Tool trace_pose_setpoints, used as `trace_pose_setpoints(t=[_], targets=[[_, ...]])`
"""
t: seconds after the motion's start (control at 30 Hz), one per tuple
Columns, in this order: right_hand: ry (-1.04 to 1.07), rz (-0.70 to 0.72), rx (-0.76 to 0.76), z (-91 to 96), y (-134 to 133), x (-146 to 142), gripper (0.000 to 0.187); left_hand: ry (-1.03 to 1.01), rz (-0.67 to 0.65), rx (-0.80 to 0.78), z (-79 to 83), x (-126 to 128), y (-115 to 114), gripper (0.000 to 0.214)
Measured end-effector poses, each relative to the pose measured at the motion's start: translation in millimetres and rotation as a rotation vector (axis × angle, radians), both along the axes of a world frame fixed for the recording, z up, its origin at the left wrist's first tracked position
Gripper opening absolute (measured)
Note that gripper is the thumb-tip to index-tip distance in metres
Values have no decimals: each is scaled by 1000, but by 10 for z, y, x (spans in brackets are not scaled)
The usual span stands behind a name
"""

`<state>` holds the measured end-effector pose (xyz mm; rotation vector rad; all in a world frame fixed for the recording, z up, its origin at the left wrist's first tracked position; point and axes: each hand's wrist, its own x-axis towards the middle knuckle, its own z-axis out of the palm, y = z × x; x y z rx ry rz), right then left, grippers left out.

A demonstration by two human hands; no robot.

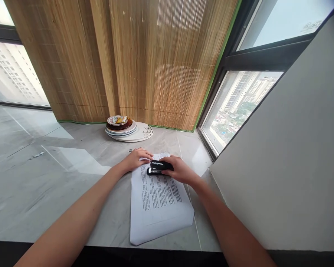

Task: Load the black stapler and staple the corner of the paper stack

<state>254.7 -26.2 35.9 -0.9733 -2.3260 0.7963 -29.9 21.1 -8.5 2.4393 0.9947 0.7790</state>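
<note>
- Stapler (160, 165): one, black, with a bright metal strip; lies crosswise over the far half of the paper, front end to the left, its upper and lower arms apart at that end. Whether it bears on the sheet cannot be told.
- Right hand (179, 168): closed around the right end of the stapler, thumb on the near side, fingers over the top.
- Left hand (137, 158): palm down at the far left edge of the paper, fingers pointing right, tips just beside the stapler's front end. Whether it pinches the sheet cannot be told.
- Paper (163, 220): white, printed in dark lines, blank toward the near edge; flat on the counter, near right corner bent.
- Counter (69, 193): grey, marbled, pale seams, patches of sunlight at left.
- Plates (121, 132): a stack beyond the left hand, by the blind; a brown one above white ones, a small patterned one on top bearing a yellow item, an oval white one with a dark sprig jutting right.
- Blind (133, 66): slatted, tan, green edging, across the far side.
- Windows (239, 96): dark-framed, left and right, high buildings outside.
- Wall (295, 155): pale, plain, at right.
</note>
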Motion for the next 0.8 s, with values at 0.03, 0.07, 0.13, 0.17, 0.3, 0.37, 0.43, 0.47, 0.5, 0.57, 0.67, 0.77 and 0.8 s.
trace_pose_setpoints(t=[0.03, 0.07, 0.13, 0.17, 0.3, 0.37, 0.43, 0.47, 0.5, 0.57, 0.67, 0.77, 0.8], targets=[[21, 15, -70, 13, 39, 51, 36, -5, -2, -6, -15, -4, 11, 21], [39, 37, -150, 28, 82, 109, 35, -6, -4, -10, -25, -6, 17, 21], [65, 85, -310, 49, 168, 228, 34, -6, -5, -20, -28, 1, 19, 21], [76, 102, -371, 49, 204, 279, 34, -7, -3, -27, -22, 7, 14, 22], [148, 153, -493, -17, 295, 388, 43, -21, 31, -58, 15, 39, -18, 24], [178, 168, -526, -52, 317, 406, 47, -30, 49, -84, 33, 47, -34, 27], [184, 160, -539, -58, 319, 407, 49, -49, 62, -130, 46, 45, -45, 31], [182, 150, -528, -50, 309, 396, 50, -62, 68, -160, 50, 42, -48, 34], [187, 142, -500, -39, 290, 373, 49, -75, 76, -188, 51, 38, -49, 37], [208, 141, -385, -20, 228, 289, 46, -96, 97, -226, 44, 30, -47, 42], [183, 149, -137, -52, 116, 104, 48, -111, 116, -245, 33, 26, -38, 42], [138, 105, -32, -134, 44, -30, 44, -236, 150, -222, 71, 37, -35, 33], [147, 82, -22, -156, 33, -48, 39, -340, 183, -201, 98, 47, -39, 29]])
